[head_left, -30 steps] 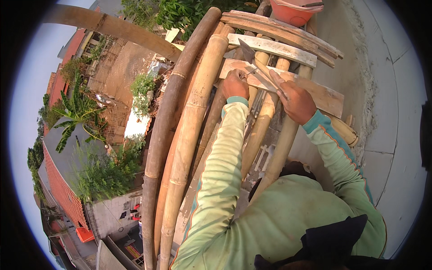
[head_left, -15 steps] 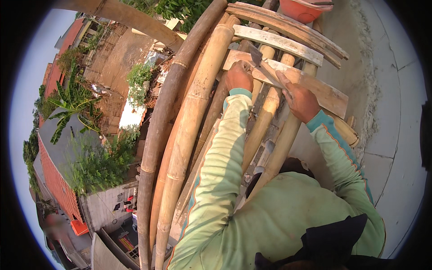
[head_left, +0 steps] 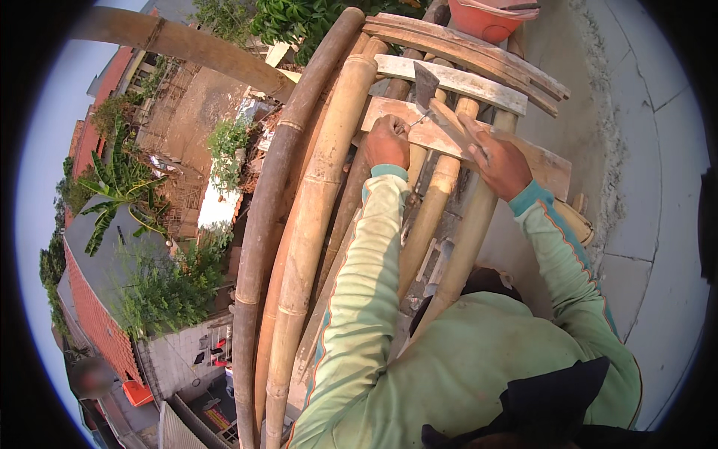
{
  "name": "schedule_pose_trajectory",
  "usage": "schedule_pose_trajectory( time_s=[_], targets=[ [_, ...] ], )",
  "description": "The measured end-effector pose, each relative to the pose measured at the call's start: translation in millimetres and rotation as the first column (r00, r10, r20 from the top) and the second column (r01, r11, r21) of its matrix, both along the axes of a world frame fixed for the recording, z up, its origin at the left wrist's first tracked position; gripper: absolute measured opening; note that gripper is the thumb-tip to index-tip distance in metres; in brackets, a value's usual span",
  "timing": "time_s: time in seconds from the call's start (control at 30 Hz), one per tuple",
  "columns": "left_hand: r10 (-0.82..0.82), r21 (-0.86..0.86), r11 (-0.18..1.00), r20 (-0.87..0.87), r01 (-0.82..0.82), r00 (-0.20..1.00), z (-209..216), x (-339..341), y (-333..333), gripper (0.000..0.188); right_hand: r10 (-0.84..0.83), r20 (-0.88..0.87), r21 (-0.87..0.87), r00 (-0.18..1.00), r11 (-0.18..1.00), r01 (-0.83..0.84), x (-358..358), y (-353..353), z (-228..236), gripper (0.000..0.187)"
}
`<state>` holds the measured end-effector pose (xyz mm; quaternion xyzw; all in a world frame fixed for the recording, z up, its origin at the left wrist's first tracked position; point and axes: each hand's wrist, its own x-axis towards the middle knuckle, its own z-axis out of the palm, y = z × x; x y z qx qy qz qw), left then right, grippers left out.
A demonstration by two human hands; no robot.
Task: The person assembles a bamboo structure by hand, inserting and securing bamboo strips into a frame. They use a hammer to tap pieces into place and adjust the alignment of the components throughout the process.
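Observation:
My right hand (head_left: 499, 162) grips a hand tool with a pale wooden handle and a dark, flat metal blade (head_left: 426, 84), raised over a wooden board (head_left: 538, 163). I cannot make out the tool's exact kind. My left hand (head_left: 389, 142) is closed in a pinch at the board's left part. A thin, pale, wire-like piece (head_left: 419, 120) sticks out from its fingertips toward the tool. The board lies across several bamboo poles (head_left: 434, 202).
Long bamboo poles (head_left: 318, 179) run along my left, with a drop to roofs, plants and ground beyond. More planks (head_left: 464, 49) and a red bucket (head_left: 486, 21) lie farther ahead. A grey concrete surface (head_left: 628, 150) stretches along the right.
The view has shifted slightly. The tool's blade stands a little higher and shows more of its flat side. The thin piece at my left fingertips now shows more clearly.

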<state>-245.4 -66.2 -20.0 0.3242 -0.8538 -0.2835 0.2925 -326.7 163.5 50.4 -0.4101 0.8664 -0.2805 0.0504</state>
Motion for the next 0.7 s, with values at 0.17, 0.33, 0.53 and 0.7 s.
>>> schedule_pose_trajectory(
  time_s=[0.17, 0.33, 0.53, 0.7],
  targets=[
    [0.002, 0.001, 1.000, -0.011, -0.002, 1.000, -2, -1, 4, 0.013, 0.009, 0.014, -0.008, 1.000, 1.000, -0.009, 2, 8, -2, 0.053],
    [-0.054, -0.066, 0.997, -0.034, 0.051, 0.998, -6, -2, -5, 0.016, -0.043, 0.265, -0.267, 0.963, 0.957, 0.116, -41, 38, -12, 0.051],
    [-0.102, -0.261, 0.956, 0.138, 0.135, 0.985, 2, -4, 10, 0.015, -0.293, 0.259, -0.603, 0.921, 0.695, 0.391, -55, 72, -70, 0.035],
    [-0.100, -0.437, 0.829, 0.499, 0.349, 0.861, 15, -7, 6, 0.025, -0.072, 0.673, -0.620, 0.736, 0.488, 0.615, -60, 77, -69, 0.031]
  ],
)
